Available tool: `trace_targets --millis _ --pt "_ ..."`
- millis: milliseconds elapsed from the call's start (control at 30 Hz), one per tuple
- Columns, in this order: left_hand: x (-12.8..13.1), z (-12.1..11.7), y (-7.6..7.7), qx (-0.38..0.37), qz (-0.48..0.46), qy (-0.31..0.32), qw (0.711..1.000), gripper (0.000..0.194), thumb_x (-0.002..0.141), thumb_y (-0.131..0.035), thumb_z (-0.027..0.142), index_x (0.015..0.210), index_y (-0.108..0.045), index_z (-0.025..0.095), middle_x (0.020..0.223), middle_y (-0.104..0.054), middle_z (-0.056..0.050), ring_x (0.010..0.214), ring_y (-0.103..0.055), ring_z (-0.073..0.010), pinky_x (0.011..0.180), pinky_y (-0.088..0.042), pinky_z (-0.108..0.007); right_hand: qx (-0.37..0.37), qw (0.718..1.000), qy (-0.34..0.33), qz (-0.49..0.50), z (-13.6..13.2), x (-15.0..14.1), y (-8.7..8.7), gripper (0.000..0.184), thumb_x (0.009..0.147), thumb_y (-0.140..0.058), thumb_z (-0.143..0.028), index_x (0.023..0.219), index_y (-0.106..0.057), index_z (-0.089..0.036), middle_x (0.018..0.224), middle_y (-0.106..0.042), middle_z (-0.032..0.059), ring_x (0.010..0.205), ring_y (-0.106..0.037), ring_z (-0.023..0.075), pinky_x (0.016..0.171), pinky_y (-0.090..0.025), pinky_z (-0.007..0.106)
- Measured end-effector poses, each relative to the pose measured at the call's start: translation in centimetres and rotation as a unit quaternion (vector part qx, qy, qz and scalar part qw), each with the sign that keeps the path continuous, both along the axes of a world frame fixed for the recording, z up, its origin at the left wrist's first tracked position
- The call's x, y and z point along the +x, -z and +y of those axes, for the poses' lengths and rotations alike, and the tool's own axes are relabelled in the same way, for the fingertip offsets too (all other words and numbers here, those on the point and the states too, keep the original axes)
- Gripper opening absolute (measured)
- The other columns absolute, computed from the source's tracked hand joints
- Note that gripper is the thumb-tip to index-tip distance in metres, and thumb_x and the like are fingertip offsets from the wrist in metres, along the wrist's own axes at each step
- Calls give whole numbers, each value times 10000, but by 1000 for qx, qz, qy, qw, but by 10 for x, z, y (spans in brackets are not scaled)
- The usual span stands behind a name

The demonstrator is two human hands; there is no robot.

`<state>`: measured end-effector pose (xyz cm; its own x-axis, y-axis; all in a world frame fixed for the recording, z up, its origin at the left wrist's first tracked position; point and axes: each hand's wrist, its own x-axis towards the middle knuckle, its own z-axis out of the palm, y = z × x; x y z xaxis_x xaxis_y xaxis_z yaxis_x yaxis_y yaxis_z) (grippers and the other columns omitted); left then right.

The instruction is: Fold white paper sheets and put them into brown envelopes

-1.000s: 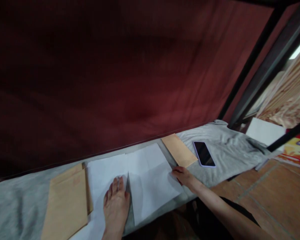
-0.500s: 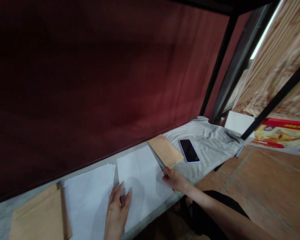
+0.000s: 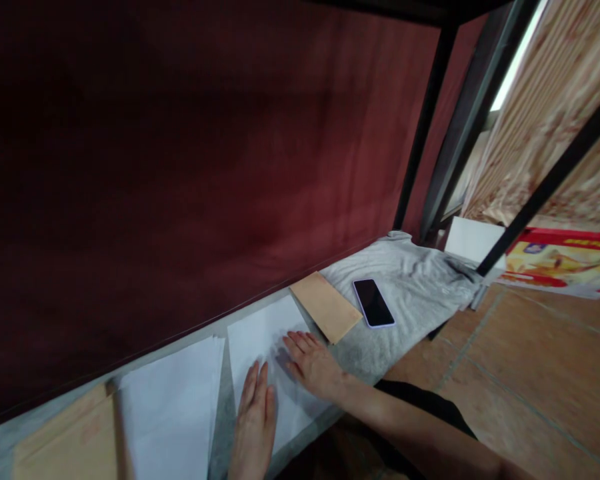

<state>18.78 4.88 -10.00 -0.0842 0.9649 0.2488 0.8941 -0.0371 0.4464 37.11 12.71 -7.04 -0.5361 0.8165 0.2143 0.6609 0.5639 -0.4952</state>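
A white sheet of paper [image 3: 260, 327] lies on the grey cloth, and both my hands are over it. My left hand [image 3: 256, 413] rests along its left part, fingers stretched out. Over the right part, my right hand [image 3: 313, 363] lies palm down with its fingers extended. Left of this sheet, a stack of white paper [image 3: 170, 400] lies apart from it, with a strip of cloth between. Brown envelopes [image 3: 73, 443] sit at the far left beside the stack. A smaller tan envelope [image 3: 325, 307] lies just beyond my right hand.
A phone [image 3: 374, 303] in a pale purple case lies on the grey cloth [image 3: 405, 273] to the right. Dark red fabric [image 3: 205, 167] hangs behind. Black metal bars [image 3: 425, 127] stand at right. On the tiled floor [image 3: 545, 360] are a white board and a red-yellow box [image 3: 560, 260].
The right-hand sheet now lies apart from the white stack. My right hand has moved from its right edge onto the paper, and my left hand has shifted right onto it. The view turned right.
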Motion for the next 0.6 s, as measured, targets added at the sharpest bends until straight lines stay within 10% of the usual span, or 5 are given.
trace_targets --millis 300,600 --pt "30 113 -17 -68 147 80 984 559 995 -257 295 1507 -394 116 1585 -374 -136 1514 -227 -249 1203 -270 -485 2 998 -51 -40 15 -3 27 554 1018 -470 -409 1509 -409 -160 1570 -378 150 1478 -304 259 1235 -181 470" --pt "3 67 7 -55 204 -68 975 617 987 -267 339 1482 -388 -10 1559 -372 -227 1477 -319 -298 1209 -239 -476 -10 998 -67 -9 15 5 26 525 1039 -432 -425 1517 -407 -211 1611 -282 114 1496 -255 254 1239 -166 474"
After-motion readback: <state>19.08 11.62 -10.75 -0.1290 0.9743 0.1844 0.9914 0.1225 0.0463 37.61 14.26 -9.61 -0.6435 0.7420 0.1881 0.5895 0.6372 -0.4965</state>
